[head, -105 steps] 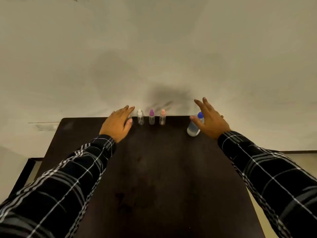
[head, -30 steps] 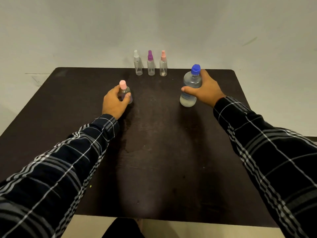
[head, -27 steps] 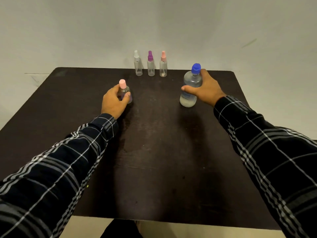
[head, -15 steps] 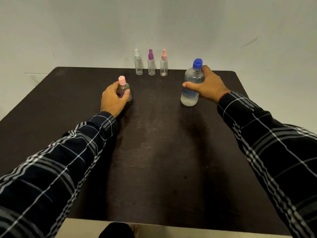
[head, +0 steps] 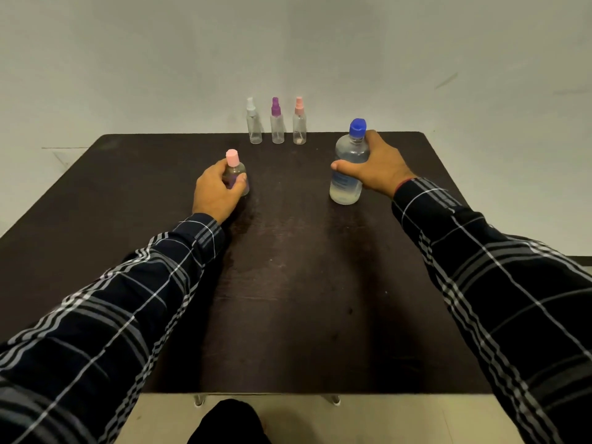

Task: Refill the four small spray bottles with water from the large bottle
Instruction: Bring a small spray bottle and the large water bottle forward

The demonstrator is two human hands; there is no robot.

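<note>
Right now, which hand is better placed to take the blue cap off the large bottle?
Left. The right hand already grips the large bottle upright, so it steadies it. The left hand must first release the pink-capped spray bottle.

Dark table (head: 288, 299): three spray bottles (head: 277, 123) at far edge; pink-capped bottle (head: 235, 173), large bottle (head: 349, 165) mid-table, upright.

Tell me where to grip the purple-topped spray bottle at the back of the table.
Grip the purple-topped spray bottle around its clear lower body, coming from the front. It stands upright between two close neighbours, so the sides are crowded, and the narrow spray head would likely slip.
</note>
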